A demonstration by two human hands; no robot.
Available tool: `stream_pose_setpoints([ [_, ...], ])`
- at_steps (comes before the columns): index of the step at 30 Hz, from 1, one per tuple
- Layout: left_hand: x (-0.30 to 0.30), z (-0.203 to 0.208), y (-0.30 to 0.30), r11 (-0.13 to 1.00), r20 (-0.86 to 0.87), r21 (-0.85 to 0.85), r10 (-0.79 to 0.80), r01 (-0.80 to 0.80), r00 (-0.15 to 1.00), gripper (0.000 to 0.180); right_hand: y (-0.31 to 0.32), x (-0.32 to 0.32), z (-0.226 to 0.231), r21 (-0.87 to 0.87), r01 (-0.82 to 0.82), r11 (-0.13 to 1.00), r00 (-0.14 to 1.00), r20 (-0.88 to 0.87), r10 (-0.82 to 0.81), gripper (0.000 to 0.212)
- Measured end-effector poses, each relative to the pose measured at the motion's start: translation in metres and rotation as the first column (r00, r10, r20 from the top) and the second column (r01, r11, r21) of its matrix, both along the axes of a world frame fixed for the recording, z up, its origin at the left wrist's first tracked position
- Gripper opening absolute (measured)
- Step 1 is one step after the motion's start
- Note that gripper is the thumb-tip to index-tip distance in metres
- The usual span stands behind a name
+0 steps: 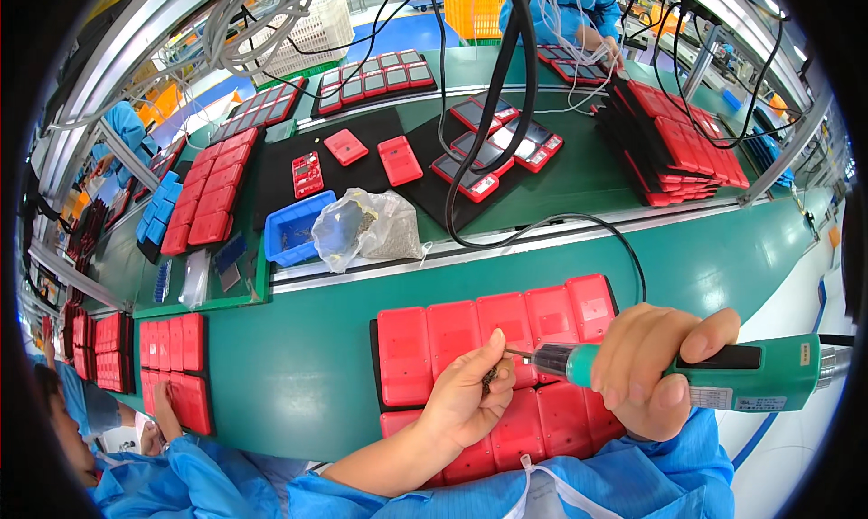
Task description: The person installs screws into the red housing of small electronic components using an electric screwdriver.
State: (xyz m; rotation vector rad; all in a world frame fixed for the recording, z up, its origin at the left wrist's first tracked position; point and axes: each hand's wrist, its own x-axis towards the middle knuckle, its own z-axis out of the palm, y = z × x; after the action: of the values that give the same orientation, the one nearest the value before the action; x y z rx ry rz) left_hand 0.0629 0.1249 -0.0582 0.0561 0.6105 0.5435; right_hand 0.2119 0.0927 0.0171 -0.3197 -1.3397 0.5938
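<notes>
My right hand point(646, 365) is wrapped round a green electric screwdriver point(778, 374), held level with its bit pointing left. Thumb and forefinger of my left hand point(466, 397) pinch close to the bit's tip. Small dark screws point(489, 379) lie in the curled fingers of that hand. Whether a screw sits on the bit is too small to tell. Below both hands, two rows of red plastic housings point(402, 356) rest on a black mat on the green bench point(298, 365). My left hand and forearm cover part of the near row.
Beyond a metal rail stand a blue bin point(294, 230) and a clear bag of screws point(393, 230). Stacked red housings point(692, 144) are at far right. Black cables point(515, 67) hang down centrally. A co-worker's hand point(163, 410) touches red housings at left; another person point(579, 13) works opposite.
</notes>
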Motion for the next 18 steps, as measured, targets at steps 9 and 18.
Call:
stream_pose_setpoints([
  [9,-0.005,-0.011,-0.002,1.0,0.003,0.002,-0.025,0.025,1.0,0.025,0.002,-0.002,-0.002,-0.003,-0.047,0.999,0.998,0.033,0.048,0.029],
  [18,-0.002,-0.017,-0.012,0.997,0.165,-0.064,0.063,-0.053,0.984,0.025,-0.005,-0.015,-0.007,-0.019,0.134,0.991,0.985,-0.112,-0.135,0.03],
])
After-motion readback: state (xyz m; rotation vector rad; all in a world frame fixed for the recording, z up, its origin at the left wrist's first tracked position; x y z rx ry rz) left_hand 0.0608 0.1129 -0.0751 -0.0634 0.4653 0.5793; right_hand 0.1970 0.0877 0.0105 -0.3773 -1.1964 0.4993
